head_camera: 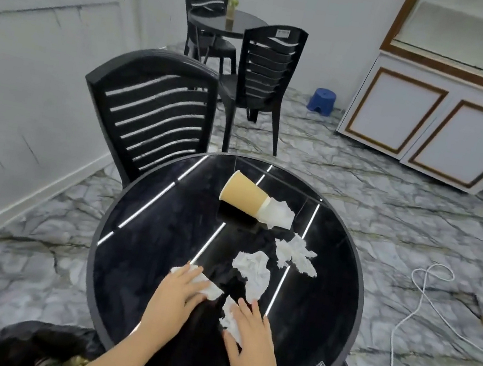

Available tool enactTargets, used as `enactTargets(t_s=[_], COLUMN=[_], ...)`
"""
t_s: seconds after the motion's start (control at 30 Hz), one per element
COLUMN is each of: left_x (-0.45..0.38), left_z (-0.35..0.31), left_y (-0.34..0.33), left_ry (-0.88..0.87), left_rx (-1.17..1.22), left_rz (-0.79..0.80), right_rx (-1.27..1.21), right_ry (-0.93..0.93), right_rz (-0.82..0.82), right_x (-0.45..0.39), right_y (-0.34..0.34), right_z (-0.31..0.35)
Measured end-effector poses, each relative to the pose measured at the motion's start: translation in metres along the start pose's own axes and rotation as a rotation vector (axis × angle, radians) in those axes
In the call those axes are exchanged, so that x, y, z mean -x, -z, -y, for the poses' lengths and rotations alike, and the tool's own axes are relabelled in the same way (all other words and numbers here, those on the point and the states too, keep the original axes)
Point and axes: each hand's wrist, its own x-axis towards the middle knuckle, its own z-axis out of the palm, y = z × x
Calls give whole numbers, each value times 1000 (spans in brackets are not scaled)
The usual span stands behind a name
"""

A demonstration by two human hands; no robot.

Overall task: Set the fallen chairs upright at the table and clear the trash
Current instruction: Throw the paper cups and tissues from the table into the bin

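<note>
Both hands are down on the near part of a round glossy black table [136,261]. My left hand [179,291] lies flat on a crumpled white tissue [213,289], fingers spread. My right hand [252,336] rests on a second tissue [228,313], fingers extended, thumb beside it. Two more crumpled tissues [253,270] [297,254] lie further in. A tan paper cup [243,194] lies on its side at the far edge with white tissue stuffed in its mouth. A black slatted chair [152,115] stands upright at the table's far left.
A black trash bag [37,347] gapes open at my lower left. A second table [229,24] with two upright black chairs [267,68] stands further back. A blue stool [322,100], white cabinets [437,127] and a white cable [411,312] on the marble floor are to the right.
</note>
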Motion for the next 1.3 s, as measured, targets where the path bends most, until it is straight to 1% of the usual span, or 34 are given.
enactTargets(t_s=[0.07,0.2,0.27,0.33,0.4,0.5,0.57,0.67,0.73,0.8,0.9,1.0,1.13,1.2,1.3], left_x=[7,29,42,61,86,135,176,243,288,328,374,407,428,428,421], left_z=[7,23,26,31,37,50,62,74,79,80,81,88,110,125,150], left_y=[3,14,29,47,68,98,114,127,127,122,103,75,34,16,-12], left_ry=[24,144,199,258,340,476,562,747,834,925,1069,1166,1212,1223,1222], left_rx=[67,139,171,218,254,246,249,257,199,176,207,238,229,232,223], left_rz=[-33,-115,-165,-241,-305,-416,-517,-628,-631,-625,-583,-534,-492,-496,-456], right_rx=[-49,-228,-354,-487,-536,-478,-433,-365,-279,-205,-124,-74,-31,2,10], right_ry=[12,38,12,11,63,163,242,333,386,419,413,395,365,351,339], right_rz=[-36,-141,-127,-76,-9,91,170,370,499,583,715,791,861,888,898], right_x=[3,9,8,7,5,6,11,29,46,64,92,114,133,138,139], right_y=[-2,-5,-7,-10,-18,-37,-57,-90,-116,-142,-173,-201,-240,-265,-299], right_z=[1,17,35,56,79,118,143,176,190,197,196,182,153,136,112])
